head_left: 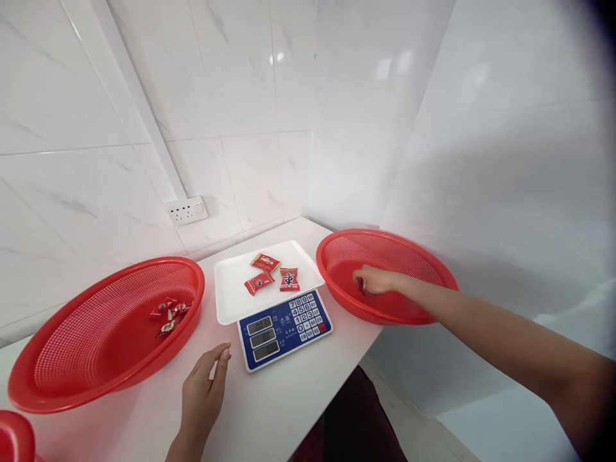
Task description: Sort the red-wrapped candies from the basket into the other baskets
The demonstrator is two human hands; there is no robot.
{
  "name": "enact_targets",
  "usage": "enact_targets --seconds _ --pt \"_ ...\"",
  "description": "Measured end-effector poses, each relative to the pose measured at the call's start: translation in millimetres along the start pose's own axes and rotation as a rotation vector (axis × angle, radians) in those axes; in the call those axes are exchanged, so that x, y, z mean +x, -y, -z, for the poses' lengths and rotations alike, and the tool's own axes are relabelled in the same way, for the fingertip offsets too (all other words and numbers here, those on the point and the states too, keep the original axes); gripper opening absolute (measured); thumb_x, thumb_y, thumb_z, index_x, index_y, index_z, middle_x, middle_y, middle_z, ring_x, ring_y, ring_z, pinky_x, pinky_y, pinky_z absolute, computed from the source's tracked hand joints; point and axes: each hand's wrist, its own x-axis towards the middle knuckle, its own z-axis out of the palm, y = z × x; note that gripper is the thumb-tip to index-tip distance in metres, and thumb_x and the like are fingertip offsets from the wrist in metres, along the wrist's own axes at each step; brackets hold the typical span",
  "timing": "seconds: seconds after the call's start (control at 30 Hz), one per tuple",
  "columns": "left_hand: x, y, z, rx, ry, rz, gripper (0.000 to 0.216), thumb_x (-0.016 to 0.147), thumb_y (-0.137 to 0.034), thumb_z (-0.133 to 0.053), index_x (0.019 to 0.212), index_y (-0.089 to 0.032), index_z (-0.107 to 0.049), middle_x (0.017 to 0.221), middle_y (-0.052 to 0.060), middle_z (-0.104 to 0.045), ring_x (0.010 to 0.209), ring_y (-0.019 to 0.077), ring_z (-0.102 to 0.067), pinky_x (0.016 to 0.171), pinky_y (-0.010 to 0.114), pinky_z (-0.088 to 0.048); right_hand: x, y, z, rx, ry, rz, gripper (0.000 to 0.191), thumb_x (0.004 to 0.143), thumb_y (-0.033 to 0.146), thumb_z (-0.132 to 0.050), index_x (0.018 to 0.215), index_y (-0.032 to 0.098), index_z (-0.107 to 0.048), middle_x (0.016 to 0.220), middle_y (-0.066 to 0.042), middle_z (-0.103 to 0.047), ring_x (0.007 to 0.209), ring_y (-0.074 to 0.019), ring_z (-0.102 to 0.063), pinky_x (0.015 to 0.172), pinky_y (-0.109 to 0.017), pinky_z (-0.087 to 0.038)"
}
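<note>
My right hand (pixel 373 280) reaches down into the red basket (pixel 428 253) on the right. Its fingers are closed around a small red wrapped packet (pixel 362 289), mostly hidden by them. My left hand (pixel 206 384) hovers over the white table, left of the scale's keypad, with thumb and fingertips drawn together and nothing visible in them. Three red wrapped snack packets (pixel 289 280) lie on the white tray (pixel 231 295) of the digital scale (pixel 287 330), whose blue panel carries number keys and displays.
A second red basket (pixel 62 350) stands at the left with several small wrapped packets (pixel 169 314) inside. Part of another red container (pixel 14 436) shows at the lower left. A power socket (pixel 187 210) is on the tiled wall. The table edge (pixel 337 401) runs below the right basket.
</note>
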Motion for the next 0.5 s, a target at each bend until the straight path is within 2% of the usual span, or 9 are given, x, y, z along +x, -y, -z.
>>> enact_targets --seconds 0.1,0.2,0.37,0.43,0.5 --pt "-0.1 -1.6 -0.1 -0.003 -0.007 -0.007 0.037 0.082 -0.049 -0.044 0.089 -0.02 -0.066 0.082 0.006 -0.071 0.074 0.0189 -0.065 0.049 0.021 -0.047 5.3 20.7 27.0 0.142 -0.092 0.068 0.028 0.061 0.005 -0.062 0.085 0.018 -0.054 0.084 -0.004 -0.058 0.073 -0.0181 -0.058 0.055 -0.024 -0.048" --pt "-0.4 -3.5 -0.6 -0.004 -0.028 0.007 0.037 0.081 -0.05 -0.043 0.088 -0.021 -0.066 0.08 0.005 -0.071 0.071 0.0185 -0.065 0.046 0.021 -0.045 12.7 52.2 44.5 0.284 -0.127 0.166 0.031 0.065 0.009 -0.064 0.091 0.019 -0.053 0.092 -0.003 -0.059 0.077 -0.0149 -0.059 0.059 -0.02 -0.05" --pt "0.1 -5.0 -0.7 0.005 -0.033 0.018 0.037 0.082 -0.049 -0.043 0.088 -0.021 -0.066 0.08 0.006 -0.071 0.073 0.019 -0.065 0.044 0.02 -0.044 32.7 108.9 41.9 0.44 -0.095 0.277 0.038 0.068 0.015 -0.069 0.102 0.018 -0.054 0.095 -0.005 -0.061 0.073 -0.0126 -0.061 0.06 -0.021 -0.053" --pt "0.5 -4.6 -0.7 0.015 -0.047 0.027 0.037 0.082 -0.049 -0.042 0.087 -0.02 -0.066 0.08 0.006 -0.071 0.074 0.0191 -0.065 0.046 0.02 -0.045 38.5 125.4 37.3 0.482 -0.078 0.312 0.048 0.072 0.019 -0.067 0.116 0.02 -0.048 0.105 -0.008 -0.058 0.076 -0.0127 -0.062 0.063 -0.022 -0.054" --pt "0.9 -3.7 -0.6 0.023 -0.064 0.034 0.038 0.082 -0.049 -0.042 0.087 -0.02 -0.066 0.08 0.006 -0.071 0.075 0.0191 -0.065 0.047 0.02 -0.046 40.3 134.1 36.0 0.52 -0.071 0.347 0.06 0.076 0.025 -0.065 0.129 0.023 -0.036 0.123 -0.012 -0.048 0.086 -0.0142 -0.061 0.066 -0.023 -0.055"
